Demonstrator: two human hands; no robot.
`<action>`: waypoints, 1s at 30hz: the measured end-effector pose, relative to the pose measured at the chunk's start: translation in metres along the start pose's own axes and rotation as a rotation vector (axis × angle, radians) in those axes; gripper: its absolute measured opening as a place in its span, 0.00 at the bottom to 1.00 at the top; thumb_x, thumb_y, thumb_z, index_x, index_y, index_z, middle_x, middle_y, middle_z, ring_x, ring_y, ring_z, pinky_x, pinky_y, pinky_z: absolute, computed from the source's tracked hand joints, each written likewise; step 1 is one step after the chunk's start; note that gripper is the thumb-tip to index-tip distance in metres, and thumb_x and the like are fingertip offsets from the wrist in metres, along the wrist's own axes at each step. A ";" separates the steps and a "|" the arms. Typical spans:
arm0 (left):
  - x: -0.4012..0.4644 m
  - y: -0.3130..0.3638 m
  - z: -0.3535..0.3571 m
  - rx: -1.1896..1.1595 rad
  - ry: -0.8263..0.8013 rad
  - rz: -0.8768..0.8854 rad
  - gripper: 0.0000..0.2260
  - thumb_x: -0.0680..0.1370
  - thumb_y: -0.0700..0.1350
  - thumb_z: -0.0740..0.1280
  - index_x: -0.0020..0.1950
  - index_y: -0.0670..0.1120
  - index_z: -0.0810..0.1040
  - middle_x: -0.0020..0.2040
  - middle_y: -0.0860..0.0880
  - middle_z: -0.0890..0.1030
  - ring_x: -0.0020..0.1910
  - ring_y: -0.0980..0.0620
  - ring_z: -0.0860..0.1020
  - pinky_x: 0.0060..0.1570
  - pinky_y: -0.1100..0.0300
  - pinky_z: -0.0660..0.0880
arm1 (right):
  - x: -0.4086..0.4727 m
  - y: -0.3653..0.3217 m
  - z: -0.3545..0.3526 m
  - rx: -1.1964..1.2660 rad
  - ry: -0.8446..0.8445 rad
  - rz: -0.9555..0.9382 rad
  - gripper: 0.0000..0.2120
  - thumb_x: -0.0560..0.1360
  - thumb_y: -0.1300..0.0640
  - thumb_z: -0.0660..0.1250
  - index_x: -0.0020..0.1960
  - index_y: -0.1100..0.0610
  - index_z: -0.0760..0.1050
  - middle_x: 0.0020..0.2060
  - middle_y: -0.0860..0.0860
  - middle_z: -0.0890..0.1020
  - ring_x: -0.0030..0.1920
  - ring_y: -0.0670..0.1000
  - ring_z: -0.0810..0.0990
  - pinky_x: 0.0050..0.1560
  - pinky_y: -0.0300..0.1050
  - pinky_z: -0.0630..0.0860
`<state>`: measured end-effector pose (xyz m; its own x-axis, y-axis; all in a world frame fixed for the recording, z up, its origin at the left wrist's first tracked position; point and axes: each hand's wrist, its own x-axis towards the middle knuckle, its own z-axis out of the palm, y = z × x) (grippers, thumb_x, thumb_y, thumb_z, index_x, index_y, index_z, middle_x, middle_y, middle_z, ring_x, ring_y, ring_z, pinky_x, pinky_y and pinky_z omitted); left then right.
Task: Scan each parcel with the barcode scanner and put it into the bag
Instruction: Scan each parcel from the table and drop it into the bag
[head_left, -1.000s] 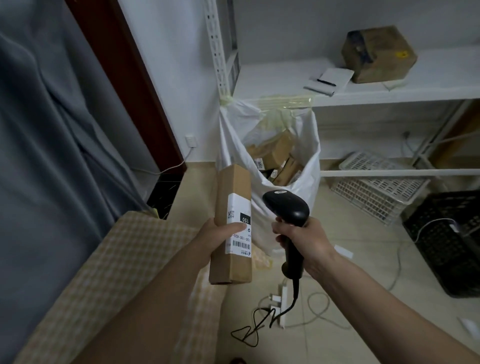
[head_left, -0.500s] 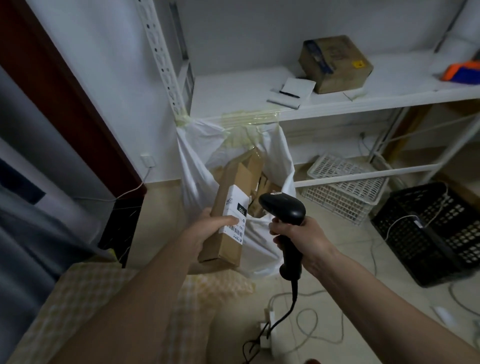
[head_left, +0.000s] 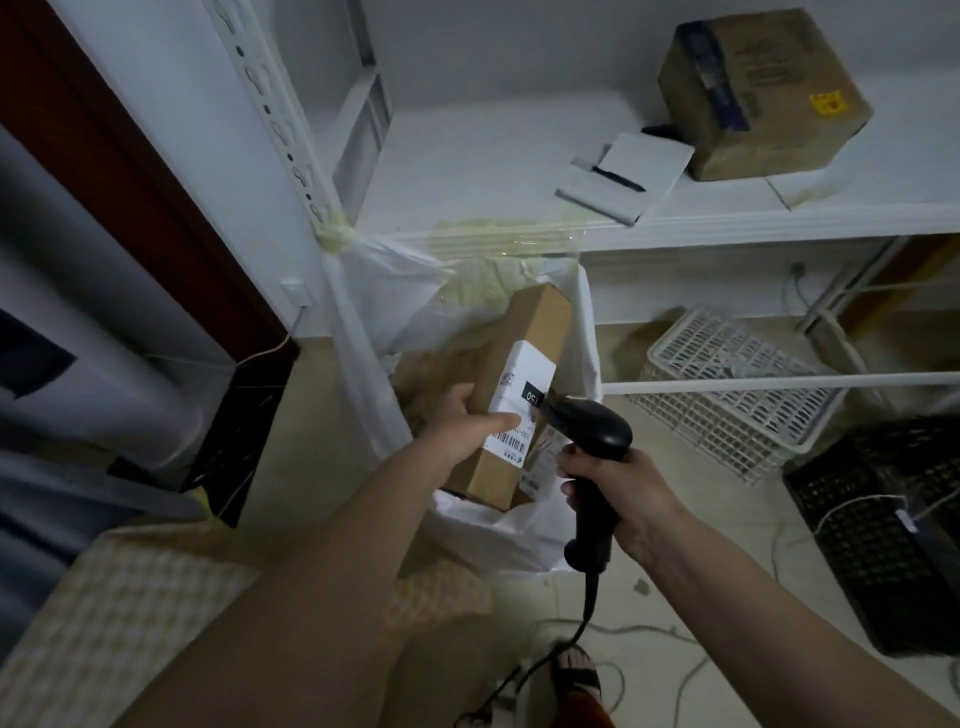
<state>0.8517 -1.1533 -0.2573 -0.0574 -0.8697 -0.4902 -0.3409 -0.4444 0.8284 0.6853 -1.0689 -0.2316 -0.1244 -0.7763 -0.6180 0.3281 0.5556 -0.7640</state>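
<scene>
My left hand (head_left: 465, 423) grips a long brown cardboard parcel (head_left: 524, 364) with a white barcode label, thumb across the label. The parcel is tilted over the mouth of the white plastic bag (head_left: 374, 291), which is taped to the shelf edge. Other brown parcels lie inside the bag, mostly blurred. My right hand (head_left: 618, 486) grips the handle of the black barcode scanner (head_left: 592, 426). The scanner's head sits just right of the parcel's label, and its cable hangs to the floor.
A white shelf (head_left: 779, 221) above the bag holds a cardboard box (head_left: 758, 93) and a white notepad (head_left: 628, 176). Under it lie a white plastic basket (head_left: 727, 389) and a black crate (head_left: 883, 519). A checked cloth surface (head_left: 114, 613) is at lower left. Cables trail on the floor.
My left hand has carried the parcel forward and over the bag's mouth. The view has moved closer to the bag, and the scanner stays beside the parcel.
</scene>
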 end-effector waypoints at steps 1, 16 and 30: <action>0.015 0.003 0.012 -0.001 0.011 -0.012 0.31 0.71 0.43 0.76 0.71 0.46 0.67 0.61 0.47 0.79 0.54 0.49 0.80 0.51 0.54 0.77 | 0.013 -0.005 -0.007 0.002 0.005 0.010 0.05 0.70 0.72 0.69 0.39 0.63 0.76 0.31 0.58 0.76 0.28 0.52 0.72 0.34 0.46 0.69; 0.103 -0.045 0.113 0.391 0.057 -0.167 0.43 0.70 0.53 0.75 0.76 0.43 0.55 0.73 0.46 0.65 0.71 0.44 0.66 0.68 0.47 0.68 | 0.109 -0.031 -0.054 -0.108 -0.061 0.138 0.04 0.69 0.70 0.71 0.43 0.64 0.78 0.33 0.57 0.79 0.32 0.53 0.77 0.38 0.46 0.75; -0.009 -0.062 -0.017 0.743 0.364 -0.227 0.10 0.79 0.48 0.64 0.57 0.46 0.75 0.55 0.48 0.79 0.52 0.47 0.78 0.49 0.55 0.75 | 0.069 -0.005 0.055 -0.400 -0.457 0.178 0.02 0.71 0.65 0.71 0.42 0.62 0.79 0.33 0.57 0.79 0.34 0.55 0.78 0.42 0.50 0.74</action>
<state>0.8895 -1.1218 -0.3000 0.3483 -0.8477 -0.4002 -0.8411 -0.4711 0.2658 0.7265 -1.1418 -0.2603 0.3418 -0.6611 -0.6679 -0.0794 0.6878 -0.7215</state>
